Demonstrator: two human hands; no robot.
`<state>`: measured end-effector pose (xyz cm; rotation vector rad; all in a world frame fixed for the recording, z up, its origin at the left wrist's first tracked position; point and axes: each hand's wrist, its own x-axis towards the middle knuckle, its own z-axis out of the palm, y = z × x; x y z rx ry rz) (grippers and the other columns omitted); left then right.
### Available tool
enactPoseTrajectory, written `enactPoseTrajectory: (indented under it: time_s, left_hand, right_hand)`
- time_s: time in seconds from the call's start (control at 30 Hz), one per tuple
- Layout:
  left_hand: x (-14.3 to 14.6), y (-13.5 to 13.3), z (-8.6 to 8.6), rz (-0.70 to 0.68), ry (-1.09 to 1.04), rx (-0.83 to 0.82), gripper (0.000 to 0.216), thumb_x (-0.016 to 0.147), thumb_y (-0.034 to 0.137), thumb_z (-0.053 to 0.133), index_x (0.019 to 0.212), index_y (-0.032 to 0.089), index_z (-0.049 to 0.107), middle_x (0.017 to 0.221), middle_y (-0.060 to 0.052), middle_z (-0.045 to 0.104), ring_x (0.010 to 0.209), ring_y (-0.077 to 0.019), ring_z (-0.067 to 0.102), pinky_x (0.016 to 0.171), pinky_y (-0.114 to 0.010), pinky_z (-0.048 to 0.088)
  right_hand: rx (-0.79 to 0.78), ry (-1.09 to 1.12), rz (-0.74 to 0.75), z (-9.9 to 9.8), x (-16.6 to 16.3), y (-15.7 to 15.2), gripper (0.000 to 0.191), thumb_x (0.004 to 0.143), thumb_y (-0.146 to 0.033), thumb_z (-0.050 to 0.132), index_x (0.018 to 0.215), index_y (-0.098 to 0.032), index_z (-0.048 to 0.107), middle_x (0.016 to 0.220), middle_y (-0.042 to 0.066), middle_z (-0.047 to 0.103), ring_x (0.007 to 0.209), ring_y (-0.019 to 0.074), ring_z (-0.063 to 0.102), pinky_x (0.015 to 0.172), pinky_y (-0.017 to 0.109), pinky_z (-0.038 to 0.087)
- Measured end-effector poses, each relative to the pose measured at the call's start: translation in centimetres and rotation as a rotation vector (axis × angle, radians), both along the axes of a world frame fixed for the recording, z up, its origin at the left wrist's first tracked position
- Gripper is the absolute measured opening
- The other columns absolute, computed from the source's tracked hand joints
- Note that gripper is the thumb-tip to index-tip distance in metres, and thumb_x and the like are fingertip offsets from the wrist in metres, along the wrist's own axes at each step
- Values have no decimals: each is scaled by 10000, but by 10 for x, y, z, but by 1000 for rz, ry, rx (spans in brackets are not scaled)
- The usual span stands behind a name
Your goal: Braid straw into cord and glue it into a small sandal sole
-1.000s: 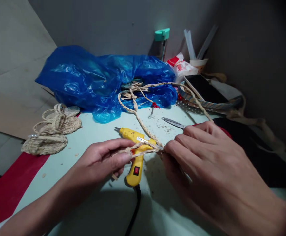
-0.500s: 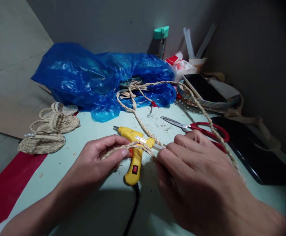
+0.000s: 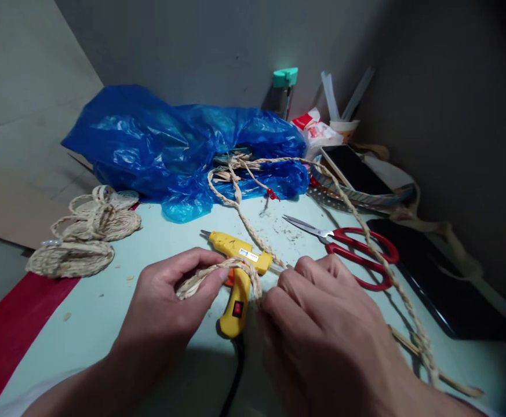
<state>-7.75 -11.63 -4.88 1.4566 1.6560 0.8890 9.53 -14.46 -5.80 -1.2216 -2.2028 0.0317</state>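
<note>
A pale braided straw cord (image 3: 237,265) arches between my two hands, above a yellow glue gun (image 3: 236,285) lying on the table. My left hand (image 3: 170,295) pinches a coiled part of the cord between thumb and index finger. Closed around the cord's other side is my right hand (image 3: 317,313), its fingertips hidden behind the knuckles. A longer run of straw braid (image 3: 352,209) loops from the blue bag past the right side of my right hand. Red-handled scissors (image 3: 361,255) lie just beyond that hand, beneath the braid.
A blue plastic bag (image 3: 148,145) with straw inside spreads along the back. Coiled straw pieces (image 3: 72,259) rest at the left, by a red strip (image 3: 22,310). On the right are a phone (image 3: 352,168) and a black flat object (image 3: 444,278). Glue sticks (image 3: 331,95) stand in a cup.
My right hand has moved slightly left and down, closer to my left hand, and the cord between them bends more sharply. The view has tilted slightly. A thin straw stalk now shows at lower right.
</note>
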Motion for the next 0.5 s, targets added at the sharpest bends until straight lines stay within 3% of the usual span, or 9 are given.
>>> enactPoseTrajectory:
  time_s: [0.13, 0.2, 0.3, 0.37, 0.5]
  left_hand:
    - [3, -3, -3, 8, -71, 4, 173, 768, 377, 719, 732, 213, 677, 569, 36, 569, 499, -112, 452, 487, -243, 339]
    - [3, -4, -4, 4, -115, 15, 193, 784, 382, 708, 737, 207, 644, 566, 40, 557, 493, -105, 446, 479, -234, 335]
    - [3, -5, -4, -6, -158, 27, 187, 806, 366, 688, 748, 203, 615, 558, 44, 547, 486, -100, 451, 467, -225, 330]
    - [4, -6, -4, -12, -177, 33, 183, 817, 358, 677, 750, 204, 606, 549, 48, 532, 482, -98, 452, 467, -222, 336]
    - [6, -8, -4, 1, -166, 74, 163, 820, 329, 665, 745, 203, 594, 616, 29, 583, 501, -99, 468, 476, -222, 365]
  right_hand:
    - [4, -39, -14, -1, -4, 0, 190, 828, -135, 513, 650, -196, 546, 691, 44, 544, 671, 198, 403, 634, 358, 255]
    - [-54, 12, -3, 0, -3, 2, 131, 832, -159, 529, 723, -200, 591, 888, 84, 601, 789, 234, 467, 675, 376, 327]
    - [-191, 149, 45, 1, 1, 5, 103, 878, -166, 539, 860, -194, 636, 1203, 124, 561, 1015, 274, 508, 799, 428, 436]
    - [-264, 212, 94, 3, 4, 7, 141, 914, -134, 506, 909, -177, 640, 1187, 131, 576, 1027, 250, 536, 831, 406, 473]
    - [-279, 268, 156, 3, 3, 10, 160, 926, -91, 487, 850, -168, 605, 868, 66, 638, 808, 190, 578, 753, 346, 499]
